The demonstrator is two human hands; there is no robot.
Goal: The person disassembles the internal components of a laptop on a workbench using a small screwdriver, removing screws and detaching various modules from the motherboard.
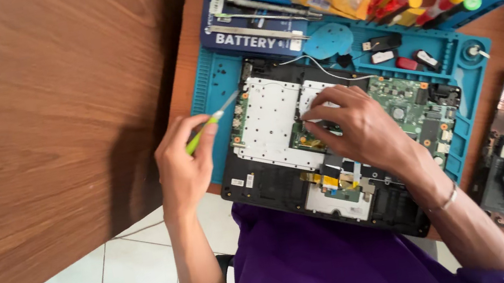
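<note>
Left hand (185, 167) pinches a green screwdriver (210, 124); right hand (358, 123) lies open, fingertips pressing the opened laptop (271, 185).

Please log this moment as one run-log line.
left hand: holds green screwdriver | right hand: pressing on open laptop | blue mat beneath

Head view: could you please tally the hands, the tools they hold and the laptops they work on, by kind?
Hands: 2, left hand and right hand
Tools held: 1, the green-handled screwdriver in the left hand
Laptops: 1, the opened laptop on the blue mat
Total: 4
</note>
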